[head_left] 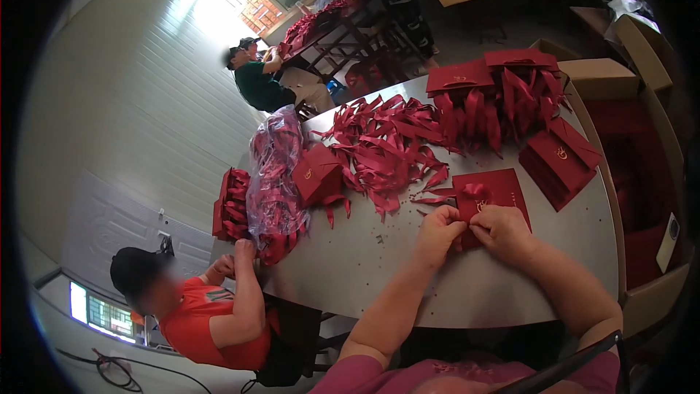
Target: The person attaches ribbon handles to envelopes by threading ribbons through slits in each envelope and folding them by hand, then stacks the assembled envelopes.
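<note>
A flat red bag [503,188] with small gold print lies on the metal table [350,263], close to the wearer's side. My left hand [442,231] is closed at the bag's left part, its fingertips pinched near a red ribbon. Beside it, my right hand [503,230] rests over the bag with thumb and forefinger pressed together. What the fingertips hold is too small to make out. A ribbon loop [475,191] stands up from the bag just beyond my hands. Left of the bag, a loose ribbon end reaches toward a large heap of red ribbons [386,142].
Red bags with ribbons [459,76] stand at the table's back right, another bag stack [560,153] nearer. A plastic-wrapped ribbon bundle [277,168] lies left, near a co-worker in orange [219,321]. An open cardboard box [656,292] borders the right edge. Other people sit and stand behind.
</note>
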### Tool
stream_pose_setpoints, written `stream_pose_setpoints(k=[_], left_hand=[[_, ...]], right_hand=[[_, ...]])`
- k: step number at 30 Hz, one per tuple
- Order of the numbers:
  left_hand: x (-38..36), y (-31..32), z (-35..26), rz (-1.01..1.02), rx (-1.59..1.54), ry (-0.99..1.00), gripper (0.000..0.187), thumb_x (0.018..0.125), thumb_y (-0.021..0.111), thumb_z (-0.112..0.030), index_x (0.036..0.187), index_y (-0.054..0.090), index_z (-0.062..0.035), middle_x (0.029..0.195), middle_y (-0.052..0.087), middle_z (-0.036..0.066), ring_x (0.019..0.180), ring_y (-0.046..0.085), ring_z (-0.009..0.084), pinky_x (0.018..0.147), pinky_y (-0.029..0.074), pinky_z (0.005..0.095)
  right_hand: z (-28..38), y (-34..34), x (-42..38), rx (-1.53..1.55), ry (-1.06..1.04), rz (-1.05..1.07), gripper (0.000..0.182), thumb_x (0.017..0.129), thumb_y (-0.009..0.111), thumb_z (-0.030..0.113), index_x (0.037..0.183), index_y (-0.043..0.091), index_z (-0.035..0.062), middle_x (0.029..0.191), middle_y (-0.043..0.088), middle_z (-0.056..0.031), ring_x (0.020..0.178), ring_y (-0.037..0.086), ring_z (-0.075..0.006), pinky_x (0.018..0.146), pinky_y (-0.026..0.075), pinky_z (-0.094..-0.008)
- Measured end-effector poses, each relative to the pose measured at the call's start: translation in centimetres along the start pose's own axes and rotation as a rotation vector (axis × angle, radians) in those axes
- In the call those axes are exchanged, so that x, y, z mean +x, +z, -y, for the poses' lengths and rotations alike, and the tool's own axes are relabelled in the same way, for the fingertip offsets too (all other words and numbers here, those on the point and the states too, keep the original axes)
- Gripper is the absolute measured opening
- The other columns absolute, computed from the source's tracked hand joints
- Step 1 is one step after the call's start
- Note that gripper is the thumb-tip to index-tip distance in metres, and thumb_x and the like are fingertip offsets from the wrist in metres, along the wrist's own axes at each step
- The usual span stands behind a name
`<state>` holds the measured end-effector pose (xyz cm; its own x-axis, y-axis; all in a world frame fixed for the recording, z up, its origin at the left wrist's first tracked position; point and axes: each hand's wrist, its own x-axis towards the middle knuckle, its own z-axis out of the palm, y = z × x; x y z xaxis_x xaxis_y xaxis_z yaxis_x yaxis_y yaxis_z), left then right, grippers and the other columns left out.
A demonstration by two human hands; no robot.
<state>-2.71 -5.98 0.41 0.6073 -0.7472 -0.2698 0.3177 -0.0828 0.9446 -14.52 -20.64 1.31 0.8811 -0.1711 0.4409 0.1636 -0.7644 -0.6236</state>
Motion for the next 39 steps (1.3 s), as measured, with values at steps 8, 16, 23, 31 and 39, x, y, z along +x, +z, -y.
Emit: stream_pose_setpoints(k=[8,16,23,31,39], left_hand=[[-0.1,-0.3,-0.8,0.128,0.077,0.018,0.016,0.087,0.055,-0.001,0.102,0.055,-0.0068,0.080,0.061,0.001,0.060,0.058,0.0087,0.049,0.043,0.0211],[-1.1,1.2,-2.5,0.202,0.317,-0.020,0.023,0.084,0.058,0.003,0.103,0.053,-0.0099,0.078,0.061,0.001,0.057,0.058,0.0102,0.047,0.042,0.0218],[1.0,-1.0,-0.1,0.235,0.383,-0.039,0.025,0.083,0.058,0.002,0.105,0.056,-0.0100,0.078,0.062,0.001,0.056,0.057,0.0094,0.048,0.042,0.0216],[0.2,-0.6,-0.7,0.202,0.412,-0.016,0.014,0.085,0.057,0.001,0.095,0.065,-0.0034,0.077,0.063,0.001,0.061,0.058,0.0093,0.054,0.046,0.0232],[-0.3,0.3,-1.5,0.221,0.501,0.073,0.013,0.085,0.057,0.001,0.095,0.065,0.0008,0.080,0.064,0.002,0.064,0.058,0.0091,0.059,0.046,0.0239]], right_hand=[[-0.4,-0.4,0.4,0.337,0.254,0.011,0.010,0.074,0.072,0.003,0.082,0.067,0.0011,0.075,0.066,-0.0123,0.069,0.065,-0.0213,0.063,0.050,-0.0321],[-0.3,-0.6,-0.3,-0.119,0.006,0.052,0.009,0.076,0.069,0.014,0.082,0.069,0.0076,0.076,0.064,-0.0096,0.075,0.065,-0.0300,0.065,0.052,-0.0397],[-0.3,-1.3,-0.1,-0.072,0.061,0.095,0.006,0.076,0.067,0.018,0.079,0.068,0.0125,0.078,0.063,-0.0095,0.078,0.065,-0.0316,0.068,0.051,-0.0432],[-0.5,-1.7,0.3,-0.036,0.014,0.024,0.010,0.081,0.067,0.019,0.083,0.069,0.0096,0.088,0.064,-0.0094,0.079,0.064,-0.0308,0.070,0.052,-0.0412],[-4.6,-5.0,2.1,-0.082,0.289,-0.208,0.016,0.086,0.067,0.019,0.091,0.068,0.0037,0.083,0.062,-0.0142,0.078,0.063,-0.0320,0.071,0.050,-0.0397]])
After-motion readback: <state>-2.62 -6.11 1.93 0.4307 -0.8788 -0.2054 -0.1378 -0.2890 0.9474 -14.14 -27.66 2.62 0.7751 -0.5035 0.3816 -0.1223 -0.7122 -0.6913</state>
